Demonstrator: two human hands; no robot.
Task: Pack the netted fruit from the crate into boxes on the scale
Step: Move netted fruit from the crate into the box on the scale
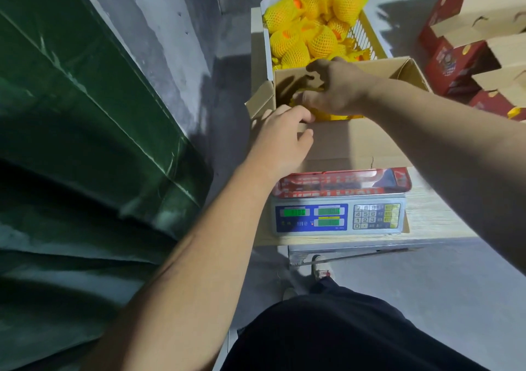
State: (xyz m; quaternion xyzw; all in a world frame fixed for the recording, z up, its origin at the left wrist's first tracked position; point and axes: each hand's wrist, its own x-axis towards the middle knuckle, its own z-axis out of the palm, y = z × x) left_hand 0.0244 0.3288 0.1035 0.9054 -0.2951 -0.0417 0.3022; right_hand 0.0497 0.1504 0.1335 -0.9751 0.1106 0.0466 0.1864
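An open cardboard box (353, 140) stands on the scale (338, 216), whose green displays are lit. Behind it a yellow crate (367, 33) holds several fruits in yellow foam netting (321, 41). My left hand (281, 137) grips the box's near left rim, fingers curled over the edge. My right hand (333, 85) reaches into the box with fingers curled over yellow netted fruit (330, 114); whether it actually grips the fruit is hidden from view.
Red and brown gift boxes (469, 57) are stacked at the right. A dark green tarp (85, 114) fills the left side. The scale sits on a pale wooden board (432, 216) over a metal stand. My shoe (320, 268) is on the concrete floor below.
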